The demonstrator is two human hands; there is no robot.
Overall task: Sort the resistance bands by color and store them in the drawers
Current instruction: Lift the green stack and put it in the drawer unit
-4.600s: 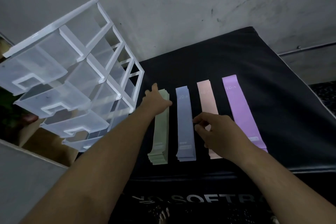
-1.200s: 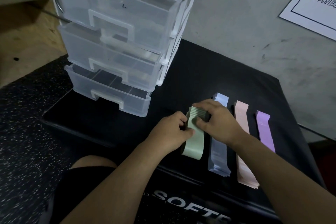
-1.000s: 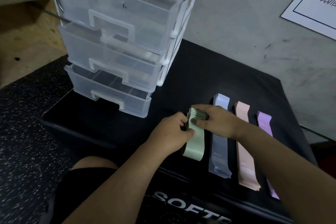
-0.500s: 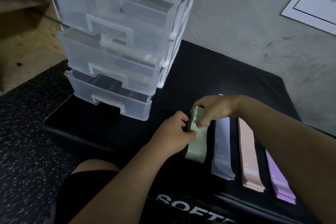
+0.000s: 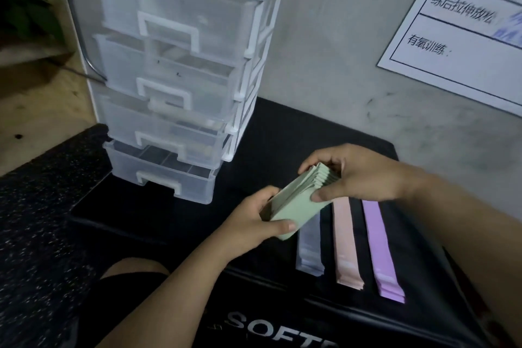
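Both my hands grip the green bands (image 5: 296,203) – left hand (image 5: 254,223) at the near end, right hand (image 5: 358,175) at the far end, stack lifted off the mat (image 5: 282,133). Blue (image 5: 309,248), pink (image 5: 346,246) & purple bands (image 5: 381,251) lie flat beside – drawers (image 5: 175,79) to the left.

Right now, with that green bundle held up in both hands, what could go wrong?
The green bands are a loose stack pinched only at the ends by the left hand and right hand; the far ends already fan apart, so some could slip out. Falling ones might land on the blue stack and mix colours. Both hands are full, so pulling the bottom drawer further out would be awkward.
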